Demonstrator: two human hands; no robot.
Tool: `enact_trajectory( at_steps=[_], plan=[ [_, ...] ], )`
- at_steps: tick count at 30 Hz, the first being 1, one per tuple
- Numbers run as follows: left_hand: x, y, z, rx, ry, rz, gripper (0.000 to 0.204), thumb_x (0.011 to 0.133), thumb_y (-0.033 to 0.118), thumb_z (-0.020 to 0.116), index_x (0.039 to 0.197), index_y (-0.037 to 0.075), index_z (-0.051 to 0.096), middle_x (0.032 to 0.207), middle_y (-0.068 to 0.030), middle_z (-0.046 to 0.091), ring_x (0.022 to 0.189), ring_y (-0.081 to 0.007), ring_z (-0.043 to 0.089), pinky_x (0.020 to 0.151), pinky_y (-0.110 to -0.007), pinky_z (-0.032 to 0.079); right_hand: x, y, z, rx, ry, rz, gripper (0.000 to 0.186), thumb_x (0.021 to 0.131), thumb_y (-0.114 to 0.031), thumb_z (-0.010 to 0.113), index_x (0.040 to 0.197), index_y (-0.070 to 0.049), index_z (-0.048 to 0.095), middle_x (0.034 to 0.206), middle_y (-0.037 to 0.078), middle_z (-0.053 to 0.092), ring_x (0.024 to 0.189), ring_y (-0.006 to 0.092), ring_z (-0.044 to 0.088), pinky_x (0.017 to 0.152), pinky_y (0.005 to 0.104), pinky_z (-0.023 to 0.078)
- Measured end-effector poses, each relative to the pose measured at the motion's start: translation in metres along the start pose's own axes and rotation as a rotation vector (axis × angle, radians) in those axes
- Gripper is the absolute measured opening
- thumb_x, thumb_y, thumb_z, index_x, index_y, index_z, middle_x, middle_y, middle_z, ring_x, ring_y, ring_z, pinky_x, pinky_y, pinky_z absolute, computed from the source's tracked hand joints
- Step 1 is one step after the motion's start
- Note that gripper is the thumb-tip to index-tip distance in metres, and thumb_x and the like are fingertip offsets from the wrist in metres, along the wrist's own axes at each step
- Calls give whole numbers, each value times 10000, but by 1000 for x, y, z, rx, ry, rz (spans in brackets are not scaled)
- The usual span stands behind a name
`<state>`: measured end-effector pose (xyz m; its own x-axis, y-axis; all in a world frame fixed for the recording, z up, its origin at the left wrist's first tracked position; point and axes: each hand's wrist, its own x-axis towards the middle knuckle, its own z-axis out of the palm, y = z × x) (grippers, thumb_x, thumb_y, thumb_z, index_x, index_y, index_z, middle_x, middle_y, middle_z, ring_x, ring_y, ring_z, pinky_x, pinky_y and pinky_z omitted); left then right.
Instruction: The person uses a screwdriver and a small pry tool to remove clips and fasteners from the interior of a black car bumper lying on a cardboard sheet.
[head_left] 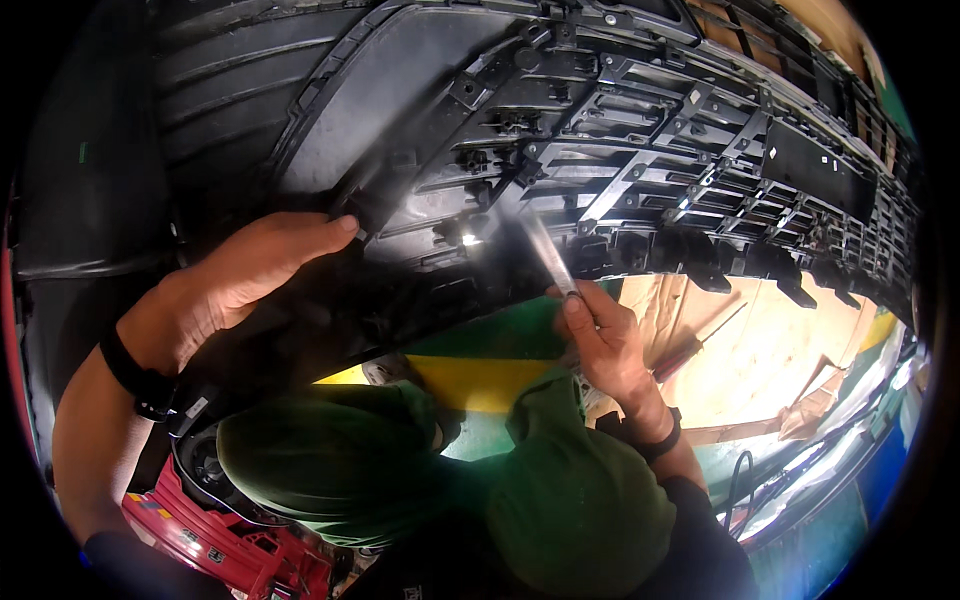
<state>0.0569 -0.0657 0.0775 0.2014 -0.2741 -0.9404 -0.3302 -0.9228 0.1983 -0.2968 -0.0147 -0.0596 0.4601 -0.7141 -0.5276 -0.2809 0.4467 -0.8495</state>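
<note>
A large black plastic car bumper with a slatted grille (640,160) spreads across the upper view, its ribbed and clipped inner side facing me. My left hand (265,250) grips a dark edge of it at the left; the thumb shows on top, while the other fingers are hidden in shadow. My right hand (605,335) is closed round a shiny, flat metal hand tool (548,250). The tool points up and left toward the bumper's lower edge. Its far end is smeared by motion, so I cannot tell its kind or whether it touches the plastic.
Below the bumper lie cardboard (770,345) and a green floor with a yellow stripe (480,380). My green-clothed knees (580,490) are close beneath the work. Red parts (220,530) stand at lower left; clear plastic wrapping (840,460) lies at lower right.
</note>
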Motion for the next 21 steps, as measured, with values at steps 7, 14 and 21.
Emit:
enact_trajectory(
  at_steps=[7,14,21],
  plan=[
    [21,-8,-14,9,-204,24,435,966,455,725,1052,29,733,883,5,657,846,-96,585,781,-262,468,8,-25,6,-173,-60,-8,237,1093,-172,498,1185,-9,643,839,91,698,743,157,666,697,307,538],
    [19,-10,-15,202,-145,86,444,981,415,705,1099,-11,746,962,-72,737,896,-142,663,816,-277,501,8,-49,8,-142,-148,120,216,1089,-154,486,1130,3,629,681,54,618,609,113,578,593,280,469],
    [15,-7,-17,315,-167,158,390,980,362,697,1062,-16,744,892,-65,727,829,-148,660,767,-289,503,13,-70,21,-129,-151,183,211,1085,-147,487,1116,9,626,659,29,575,601,88,525,582,273,433]
  ],
)
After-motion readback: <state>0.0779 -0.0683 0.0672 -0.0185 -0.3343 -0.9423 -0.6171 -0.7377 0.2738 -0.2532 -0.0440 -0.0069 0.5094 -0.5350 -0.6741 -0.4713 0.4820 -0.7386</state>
